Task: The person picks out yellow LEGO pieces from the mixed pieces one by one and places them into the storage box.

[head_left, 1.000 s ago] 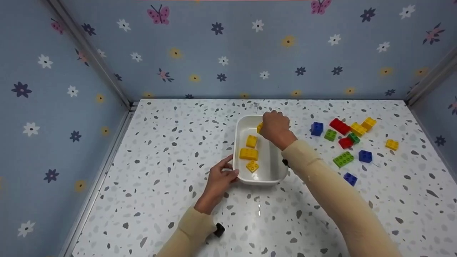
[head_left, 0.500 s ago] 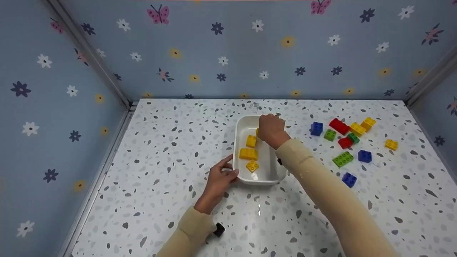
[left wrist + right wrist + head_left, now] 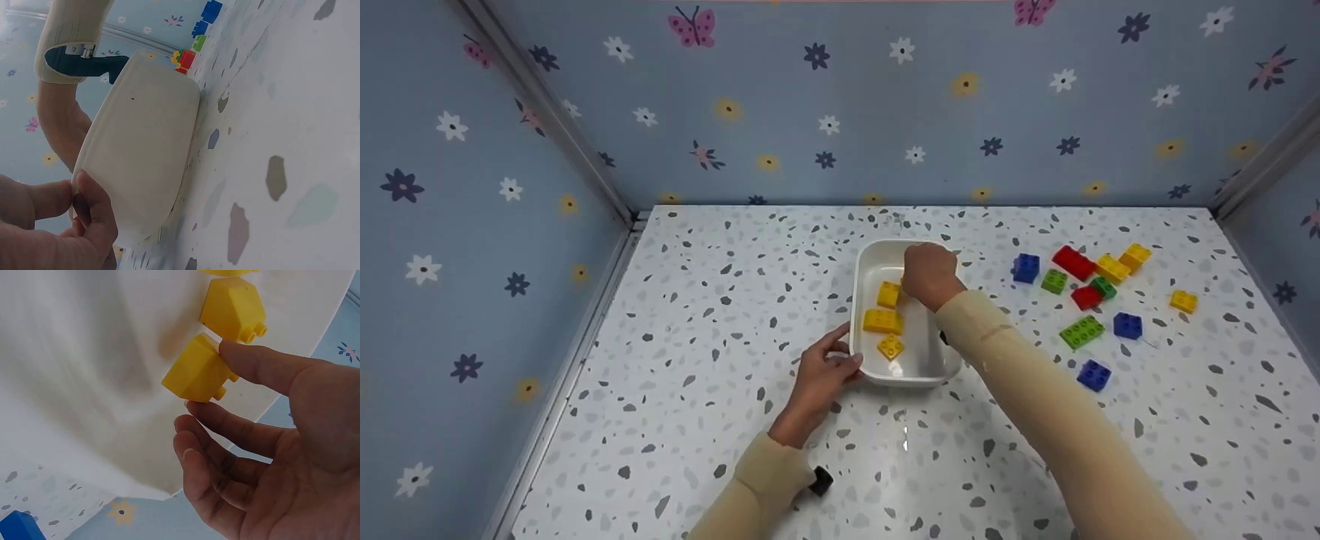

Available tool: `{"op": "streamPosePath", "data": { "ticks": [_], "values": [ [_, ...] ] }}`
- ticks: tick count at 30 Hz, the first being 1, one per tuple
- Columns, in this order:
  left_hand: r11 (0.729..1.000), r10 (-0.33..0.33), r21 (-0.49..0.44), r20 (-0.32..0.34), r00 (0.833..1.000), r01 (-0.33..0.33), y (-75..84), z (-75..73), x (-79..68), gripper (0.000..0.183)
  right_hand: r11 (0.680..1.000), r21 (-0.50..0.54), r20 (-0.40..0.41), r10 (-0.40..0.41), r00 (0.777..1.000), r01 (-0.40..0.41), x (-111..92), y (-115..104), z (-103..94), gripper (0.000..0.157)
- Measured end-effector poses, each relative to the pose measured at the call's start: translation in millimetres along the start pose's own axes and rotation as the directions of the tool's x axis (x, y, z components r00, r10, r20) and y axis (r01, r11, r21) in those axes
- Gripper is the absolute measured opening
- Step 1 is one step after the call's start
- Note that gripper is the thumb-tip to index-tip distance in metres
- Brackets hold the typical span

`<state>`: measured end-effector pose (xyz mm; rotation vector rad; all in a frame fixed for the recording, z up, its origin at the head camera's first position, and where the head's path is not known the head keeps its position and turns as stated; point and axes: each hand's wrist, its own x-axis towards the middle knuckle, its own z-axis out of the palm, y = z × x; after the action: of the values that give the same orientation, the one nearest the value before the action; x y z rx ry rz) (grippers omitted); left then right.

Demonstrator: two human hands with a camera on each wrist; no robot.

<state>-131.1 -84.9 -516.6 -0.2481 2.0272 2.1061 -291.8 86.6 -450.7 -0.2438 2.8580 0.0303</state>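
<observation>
A white rectangular tray (image 3: 926, 356) stands on the table, and my left hand (image 3: 819, 376) pinches its left rim near the front corner. In the left wrist view, thumb and finger meet over the rim of the tray (image 3: 140, 146). Inside, along the left side, lie three yellow toy bricks: one upper (image 3: 889, 295), one long (image 3: 883, 321), one turned cornerwise (image 3: 891, 347). Over the tray's far part is my right hand (image 3: 931, 274). Its thumb and forefinger pinch another yellow toy brick (image 3: 194, 371), right beside a neighbouring yellow brick (image 3: 233, 309). From the head view the pinched brick is almost hidden.
To the right of the tray lie loose bricks: blue (image 3: 1026, 268), red (image 3: 1074, 262), light green (image 3: 1081, 331), yellow (image 3: 1183, 301) and several more. A flower-patterned wall (image 3: 870, 112) closes off the back, with panels at both sides.
My right hand has shifted slightly left and toward the near side, bringing the yellow brick close to the row in the tray. My left hand has stayed on the rim.
</observation>
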Motion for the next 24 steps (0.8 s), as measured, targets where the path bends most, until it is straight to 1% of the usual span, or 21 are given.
{"op": "streamPosePath", "data": {
  "ticks": [3, 5, 10, 13, 16, 19, 22, 24],
  "values": [
    [1.000, 0.000, 0.000, 0.000, 1.000, 0.000, 0.3, 0.3, 0.3, 0.060, 1.000, -0.012, 0.030, 0.004, 1.000, -0.003, 1.7, 0.9, -0.3, 0.034],
    [1.000, 0.005, -0.015, 0.005, 1.000, -0.004, 0.0, 0.1, 0.5, 0.060, 1.000, -0.018, 0.043, 0.002, 0.999, -0.001, 0.2, 1.0, -0.8, 0.035],
    [0.999, 0.014, -0.041, 0.015, 1.000, -0.013, -1.9, -0.4, 1.6, 0.060, 1.000, -0.028, 0.046, -0.007, 0.999, 0.009, -6.9, 1.3, -1.2, 0.032],
    [0.999, 0.012, -0.031, 0.014, 1.000, -0.011, -2.1, -0.6, 1.6, 0.060, 0.999, -0.042, 0.048, -0.012, 0.999, 0.014, -9.7, 1.7, -1.5, 0.031],
    [1.000, 0.004, -0.020, 0.009, 1.000, -0.004, -1.7, -0.5, 1.3, 0.060, 0.999, -0.042, 0.067, -0.014, 0.998, 0.016, -11.2, 2.4, -2.1, 0.032],
    [1.000, -0.003, -0.011, 0.007, 1.000, 0.003, -1.4, -0.3, 1.3, 0.060, 1.000, -0.005, 0.098, -0.003, 0.995, 0.004, -11.7, 3.1, -4.6, 0.036],
    [1.000, -0.007, -0.011, 0.008, 1.000, 0.007, -0.8, -0.4, 1.3, 0.060, 0.999, 0.039, 0.111, 0.010, 0.994, -0.015, -10.9, 3.4, -9.2, 0.043],
    [1.000, -0.009, -0.013, 0.008, 1.000, 0.009, -0.3, -0.2, 1.4, 0.060, 0.998, 0.061, 0.117, 0.015, 0.993, -0.022, -10.4, 3.5, -13.4, 0.045]
  ]
}}
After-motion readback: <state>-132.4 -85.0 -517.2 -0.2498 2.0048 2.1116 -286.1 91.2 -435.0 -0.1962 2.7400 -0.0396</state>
